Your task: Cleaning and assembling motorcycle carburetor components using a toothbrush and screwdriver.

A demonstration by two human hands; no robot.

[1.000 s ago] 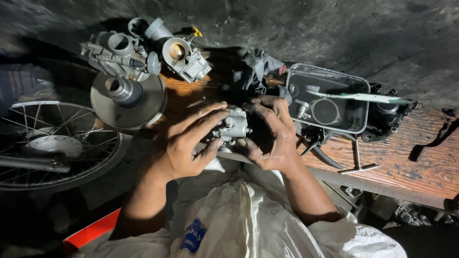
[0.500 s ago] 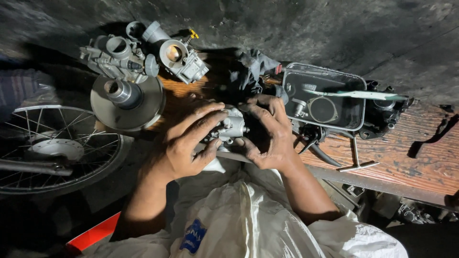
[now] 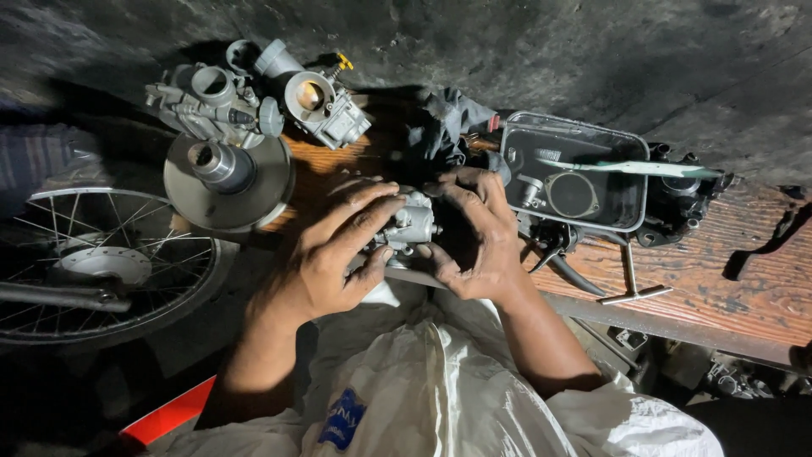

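Worn wooden desk (image 3: 719, 271), dim workshop: small grey metal carburetor (image 3: 408, 227) cupped by left hand (image 3: 334, 258) and right hand (image 3: 478, 241). Probably hefty, rigid, greasy; best gripped round the body.

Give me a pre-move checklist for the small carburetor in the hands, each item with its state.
1. Left hand on small carburetor: ok.
2. Right hand on it too: ok.
3. Carburetor held over the wooden bench edge, above the lap: ok.
4. Loose screws or parts underneath: cannot tell, hidden by the fingers.
5. T-handle tool lying near the right hand: ok.
6. Parts tray sits flat on the bench: ok.
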